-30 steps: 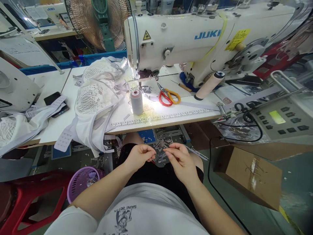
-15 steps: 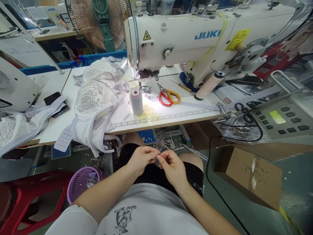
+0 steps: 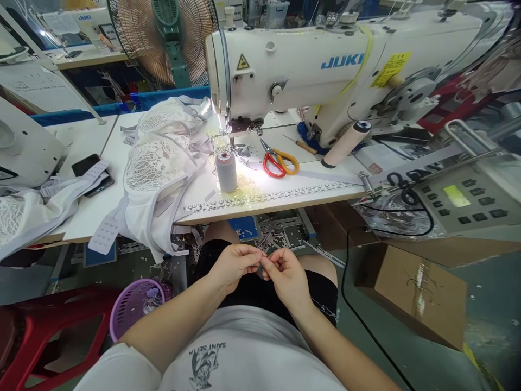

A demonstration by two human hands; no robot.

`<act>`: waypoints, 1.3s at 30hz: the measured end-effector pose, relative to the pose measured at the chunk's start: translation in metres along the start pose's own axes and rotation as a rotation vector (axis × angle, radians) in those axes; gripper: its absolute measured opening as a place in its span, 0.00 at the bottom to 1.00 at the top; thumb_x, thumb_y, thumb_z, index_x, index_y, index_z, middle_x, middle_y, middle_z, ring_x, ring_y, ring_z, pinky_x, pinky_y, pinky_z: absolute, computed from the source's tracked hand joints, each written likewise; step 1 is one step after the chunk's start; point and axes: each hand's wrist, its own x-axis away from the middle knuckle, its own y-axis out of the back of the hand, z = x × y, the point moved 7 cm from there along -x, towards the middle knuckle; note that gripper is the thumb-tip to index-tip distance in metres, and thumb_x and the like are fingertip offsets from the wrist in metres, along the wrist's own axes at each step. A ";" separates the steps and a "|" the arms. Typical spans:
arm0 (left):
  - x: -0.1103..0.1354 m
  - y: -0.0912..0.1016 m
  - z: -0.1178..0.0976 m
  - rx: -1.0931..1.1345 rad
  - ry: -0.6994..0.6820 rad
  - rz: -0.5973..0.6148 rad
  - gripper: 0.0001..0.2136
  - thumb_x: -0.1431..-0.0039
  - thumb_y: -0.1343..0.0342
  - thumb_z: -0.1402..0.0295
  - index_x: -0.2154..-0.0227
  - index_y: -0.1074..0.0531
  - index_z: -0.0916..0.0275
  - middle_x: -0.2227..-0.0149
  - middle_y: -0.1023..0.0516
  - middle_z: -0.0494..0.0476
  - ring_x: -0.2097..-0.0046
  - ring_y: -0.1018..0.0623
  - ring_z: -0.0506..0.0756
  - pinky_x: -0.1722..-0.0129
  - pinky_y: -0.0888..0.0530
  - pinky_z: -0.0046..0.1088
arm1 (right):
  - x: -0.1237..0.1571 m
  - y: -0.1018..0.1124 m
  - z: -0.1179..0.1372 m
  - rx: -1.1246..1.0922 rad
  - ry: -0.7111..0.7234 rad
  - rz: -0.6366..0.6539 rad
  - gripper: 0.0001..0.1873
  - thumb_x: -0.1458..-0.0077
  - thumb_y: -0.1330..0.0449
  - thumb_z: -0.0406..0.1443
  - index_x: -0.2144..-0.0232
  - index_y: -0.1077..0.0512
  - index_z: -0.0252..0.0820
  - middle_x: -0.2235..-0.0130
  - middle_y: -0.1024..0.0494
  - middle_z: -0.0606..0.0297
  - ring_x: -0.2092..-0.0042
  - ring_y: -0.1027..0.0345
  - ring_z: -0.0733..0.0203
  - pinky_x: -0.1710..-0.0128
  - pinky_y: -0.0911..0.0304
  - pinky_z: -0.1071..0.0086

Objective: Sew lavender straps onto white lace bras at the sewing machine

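Note:
Above my lap, my left hand (image 3: 236, 266) and my right hand (image 3: 285, 274) meet with thumbs and forefingers pinched together. Whatever lies between the fingertips is too small to make out. Beyond them, on the table, a grey thread cone (image 3: 226, 172) stands upright close to the needle of the white sewing machine (image 3: 301, 65). Scissors (image 3: 278, 161) with one red and one orange handle lie to its right. A pile of white lace bras (image 3: 152, 163) rests left of the needle, partly hanging over the table's front edge.
A ruler strip (image 3: 268, 196) runs along the table's front edge. A pinkish thread cone (image 3: 345, 144) and a wooden-handled tool (image 3: 303, 144) lie at right, near the control panel (image 3: 468, 201). A phone (image 3: 91, 168) lies at left. Below are a purple basket (image 3: 122, 309), red stool (image 3: 52, 331) and cardboard box (image 3: 423, 290).
The camera view has shifted very slightly. Both hands keep nearly the same pinched pose, with the fingertips moved only a little.

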 end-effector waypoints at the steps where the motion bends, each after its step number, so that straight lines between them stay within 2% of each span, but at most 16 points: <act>1: 0.000 -0.001 -0.001 -0.005 -0.009 0.002 0.12 0.63 0.34 0.65 0.77 0.25 0.69 0.77 0.25 0.54 0.76 0.27 0.48 0.70 0.32 0.27 | 0.000 0.000 0.000 -0.001 0.002 0.000 0.17 0.55 0.37 0.44 0.76 0.40 0.42 0.79 0.32 0.73 0.79 0.36 0.69 0.78 0.37 0.75; 8: 0.002 -0.004 -0.008 -0.060 -0.114 0.025 0.11 0.61 0.35 0.65 0.80 0.28 0.68 0.80 0.28 0.51 0.77 0.29 0.49 0.72 0.32 0.28 | 0.000 -0.005 0.004 0.044 0.015 0.074 0.17 0.55 0.37 0.44 0.77 0.40 0.42 0.75 0.30 0.69 0.75 0.32 0.65 0.74 0.34 0.70; 11: 0.002 0.002 -0.017 -0.185 -0.224 -0.020 0.09 0.60 0.37 0.66 0.80 0.28 0.67 0.79 0.29 0.51 0.74 0.30 0.48 0.70 0.33 0.26 | 0.003 -0.005 0.015 0.207 0.075 0.157 0.15 0.57 0.37 0.41 0.78 0.40 0.42 0.72 0.29 0.65 0.72 0.32 0.63 0.73 0.34 0.69; 13: 0.002 0.005 -0.024 -0.309 -0.315 -0.053 0.06 0.59 0.38 0.68 0.80 0.27 0.66 0.76 0.28 0.52 0.70 0.30 0.49 0.66 0.33 0.26 | 0.003 0.002 0.027 0.347 0.161 0.134 0.13 0.56 0.37 0.40 0.78 0.39 0.41 0.68 0.29 0.62 0.72 0.34 0.65 0.75 0.36 0.71; 15: 0.003 0.006 -0.030 -0.402 -0.370 -0.063 0.05 0.57 0.39 0.68 0.80 0.26 0.65 0.73 0.26 0.54 0.67 0.29 0.51 0.63 0.33 0.27 | 0.001 0.009 0.034 0.398 0.178 0.116 0.09 0.53 0.40 0.39 0.73 0.35 0.41 0.61 0.29 0.59 0.75 0.37 0.68 0.76 0.38 0.71; 16: 0.004 0.007 -0.032 -0.432 -0.374 -0.061 0.05 0.57 0.40 0.68 0.79 0.26 0.65 0.73 0.26 0.54 0.67 0.28 0.51 0.63 0.33 0.27 | -0.001 0.010 0.033 0.388 0.147 0.149 0.10 0.52 0.41 0.39 0.67 0.35 0.41 0.58 0.30 0.58 0.76 0.38 0.70 0.77 0.38 0.71; 18: 0.004 0.006 -0.032 -0.469 -0.351 -0.058 0.05 0.55 0.41 0.67 0.78 0.26 0.64 0.75 0.25 0.54 0.69 0.28 0.51 0.65 0.32 0.27 | -0.005 0.004 0.024 0.339 0.029 0.293 0.19 0.52 0.42 0.39 0.57 0.37 0.42 0.55 0.30 0.57 0.78 0.39 0.72 0.77 0.37 0.71; 20: 0.005 0.006 -0.033 -0.504 -0.336 -0.055 0.06 0.54 0.42 0.67 0.78 0.26 0.64 0.76 0.25 0.53 0.71 0.28 0.51 0.66 0.32 0.27 | -0.008 0.000 0.015 0.332 -0.039 0.395 0.20 0.53 0.41 0.39 0.56 0.36 0.42 0.60 0.28 0.60 0.77 0.38 0.70 0.75 0.37 0.70; 23: 0.006 0.005 -0.034 -0.553 -0.359 -0.060 0.05 0.54 0.43 0.69 0.79 0.26 0.64 0.77 0.25 0.53 0.71 0.28 0.51 0.67 0.32 0.26 | -0.015 0.000 0.014 0.383 -0.001 0.385 0.11 0.52 0.42 0.40 0.66 0.30 0.40 0.71 0.29 0.65 0.73 0.37 0.67 0.73 0.39 0.70; 26: 0.008 0.005 -0.034 -0.618 -0.393 -0.079 0.05 0.54 0.44 0.70 0.79 0.27 0.64 0.76 0.25 0.54 0.71 0.28 0.51 0.67 0.32 0.26 | -0.018 -0.001 0.015 0.378 0.018 0.370 0.10 0.51 0.43 0.41 0.73 0.30 0.39 0.75 0.32 0.68 0.74 0.39 0.67 0.74 0.41 0.71; 30: 0.010 0.005 -0.036 -0.723 -0.448 -0.104 0.06 0.52 0.45 0.70 0.78 0.26 0.64 0.76 0.26 0.54 0.72 0.28 0.51 0.69 0.33 0.25 | -0.014 -0.010 0.006 0.254 -0.083 0.414 0.13 0.53 0.41 0.43 0.70 0.33 0.39 0.71 0.30 0.67 0.78 0.41 0.71 0.77 0.43 0.73; 33: 0.011 0.005 -0.038 -0.814 -0.479 -0.130 0.06 0.52 0.46 0.71 0.78 0.26 0.64 0.76 0.26 0.54 0.72 0.29 0.51 0.71 0.34 0.25 | -0.013 -0.012 0.008 0.205 -0.046 0.396 0.13 0.53 0.42 0.44 0.75 0.35 0.39 0.67 0.30 0.65 0.79 0.43 0.73 0.78 0.45 0.74; 36: 0.010 0.006 -0.036 -0.876 -0.456 -0.118 0.06 0.51 0.47 0.72 0.77 0.26 0.63 0.75 0.25 0.54 0.71 0.28 0.52 0.70 0.33 0.26 | -0.011 -0.009 0.015 0.346 -0.021 0.423 0.09 0.50 0.45 0.40 0.76 0.36 0.40 0.75 0.33 0.70 0.79 0.43 0.71 0.79 0.47 0.75; 39: 0.010 0.004 -0.034 -0.957 -0.442 -0.089 0.06 0.51 0.47 0.73 0.77 0.26 0.63 0.74 0.25 0.55 0.70 0.28 0.52 0.68 0.33 0.27 | -0.013 -0.006 0.037 0.592 0.151 0.412 0.07 0.48 0.47 0.36 0.76 0.36 0.41 0.78 0.35 0.71 0.76 0.42 0.68 0.76 0.45 0.73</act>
